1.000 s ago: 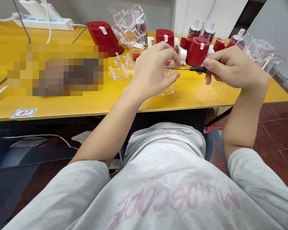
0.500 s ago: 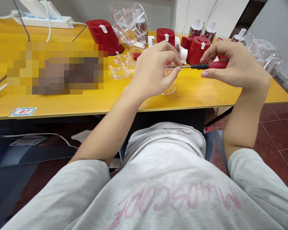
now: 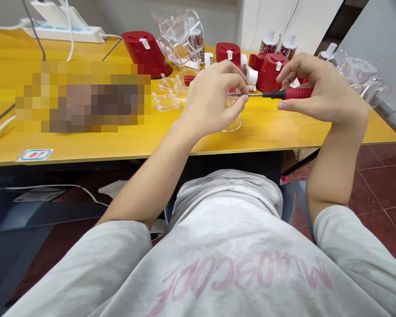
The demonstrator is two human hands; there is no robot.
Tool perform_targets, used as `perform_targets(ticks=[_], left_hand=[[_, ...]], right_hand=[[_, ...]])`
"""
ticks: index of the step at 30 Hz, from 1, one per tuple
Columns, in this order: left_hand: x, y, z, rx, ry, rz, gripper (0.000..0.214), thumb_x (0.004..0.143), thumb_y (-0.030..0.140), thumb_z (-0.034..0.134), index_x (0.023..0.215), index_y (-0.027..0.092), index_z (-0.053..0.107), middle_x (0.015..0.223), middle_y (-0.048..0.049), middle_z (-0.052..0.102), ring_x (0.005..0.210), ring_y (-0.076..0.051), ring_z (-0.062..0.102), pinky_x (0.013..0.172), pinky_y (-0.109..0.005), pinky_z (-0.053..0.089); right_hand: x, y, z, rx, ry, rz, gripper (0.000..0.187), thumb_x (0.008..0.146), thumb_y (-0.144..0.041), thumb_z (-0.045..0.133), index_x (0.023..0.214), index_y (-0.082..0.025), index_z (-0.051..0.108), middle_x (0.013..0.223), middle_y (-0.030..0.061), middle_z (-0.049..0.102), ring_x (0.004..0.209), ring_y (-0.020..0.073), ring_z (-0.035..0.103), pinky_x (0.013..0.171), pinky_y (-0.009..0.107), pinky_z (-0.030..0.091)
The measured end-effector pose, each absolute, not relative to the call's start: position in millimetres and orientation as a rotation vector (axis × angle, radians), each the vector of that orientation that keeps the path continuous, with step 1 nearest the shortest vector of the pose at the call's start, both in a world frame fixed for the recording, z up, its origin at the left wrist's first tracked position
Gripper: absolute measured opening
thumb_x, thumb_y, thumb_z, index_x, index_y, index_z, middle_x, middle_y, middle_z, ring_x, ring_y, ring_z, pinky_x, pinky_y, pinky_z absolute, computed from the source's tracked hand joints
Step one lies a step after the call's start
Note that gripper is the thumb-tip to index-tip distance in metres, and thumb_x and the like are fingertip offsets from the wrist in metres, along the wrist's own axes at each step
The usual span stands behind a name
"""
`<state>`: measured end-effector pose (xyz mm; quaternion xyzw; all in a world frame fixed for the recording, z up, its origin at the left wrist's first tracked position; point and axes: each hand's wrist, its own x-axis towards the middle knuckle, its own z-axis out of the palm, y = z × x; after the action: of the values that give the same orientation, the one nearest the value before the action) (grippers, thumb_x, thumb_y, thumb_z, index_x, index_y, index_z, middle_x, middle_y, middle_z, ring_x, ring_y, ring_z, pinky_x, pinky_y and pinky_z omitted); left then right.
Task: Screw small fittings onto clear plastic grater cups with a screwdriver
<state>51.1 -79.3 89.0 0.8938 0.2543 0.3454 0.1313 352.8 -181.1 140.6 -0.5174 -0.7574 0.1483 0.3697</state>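
Note:
A screwdriver (image 3: 295, 93) with a red grip and black collar lies level in my right hand (image 3: 323, 90). Its butt rests toward the palm, with the thumb below and the curled fingers above. The thin metal shaft points left to the fingertips of my left hand (image 3: 218, 94), whose thumb and forefinger come together around the tip. A clear plastic part (image 3: 232, 128) with a round rim shows under and behind the left hand, which appears to hold it. The hand hides most of that part and whatever the tip touches.
Red housings (image 3: 145, 55) with white clips stand along the back of the yellow table (image 3: 125, 143). Clear plastic pieces (image 3: 166, 101) lie left of my hands, more clear parts (image 3: 363, 72) at the right. Metal grater drums (image 3: 268, 45) stand behind. A power strip (image 3: 66, 33) sits far left.
The right fingers have shifted slightly around the screwdriver grip. Both hands keep nearly the same place, and the whole view has moved a little.

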Motion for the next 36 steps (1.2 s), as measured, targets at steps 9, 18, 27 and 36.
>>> perform_targets(ticks=[9, 18, 27, 36], left_hand=[[49.0, -75.7, 85.7, 2.584, 0.692, 0.993, 0.05, 0.108, 0.059, 0.071, 0.154, 0.056, 0.091, 0.153, -0.0049, 0.088, 0.16, -0.056, 0.07, 0.129, -0.089, 0.056], [29.1, -75.4, 108.7, 2.67, 0.641, 0.994, 0.076, 0.099, 0.068, 0.084, 0.175, 0.068, 0.073, 0.163, -0.0028, 0.081, 0.191, -0.053, 0.041, 0.141, -0.097, 0.042], [15.5, -31.8, 87.6, 2.595, 0.591, 0.811, 0.081, 0.099, 0.08, 0.094, 0.172, 0.055, 0.072, 0.155, 0.0018, 0.082, 0.154, -0.047, 0.059, 0.131, -0.08, 0.049], [18.9, -33.2, 88.3, 2.604, 0.667, 0.838, 0.08, 0.09, 0.083, 0.098, 0.163, 0.06, 0.077, 0.148, -0.0014, 0.082, 0.146, -0.05, 0.065, 0.114, -0.076, 0.055]], right_hand=[[348.4, -184.8, 140.8, -1.348, -1.913, 0.395, 0.024, 0.104, -0.06, 0.107, 0.108, -0.043, 0.09, 0.118, 0.0053, 0.092, 0.111, 0.039, 0.082, 0.092, 0.061, 0.069], [356.4, -184.0, 138.6, -1.379, -1.931, 0.418, 0.036, 0.092, -0.052, 0.115, 0.117, -0.047, 0.089, 0.147, 0.0011, 0.09, 0.111, 0.0377, 0.081, 0.078, 0.061, 0.07], [341.3, -183.1, 142.7, -1.416, -1.807, 0.536, 0.042, 0.097, -0.078, 0.111, 0.097, -0.039, 0.094, 0.093, 0.0086, 0.087, 0.092, 0.0392, 0.081, 0.074, 0.058, 0.066], [343.2, -183.6, 140.6, -1.409, -1.816, 0.48, 0.035, 0.082, -0.047, 0.12, 0.103, -0.043, 0.093, 0.119, 0.0078, 0.092, 0.108, 0.0433, 0.08, 0.077, 0.061, 0.067]])
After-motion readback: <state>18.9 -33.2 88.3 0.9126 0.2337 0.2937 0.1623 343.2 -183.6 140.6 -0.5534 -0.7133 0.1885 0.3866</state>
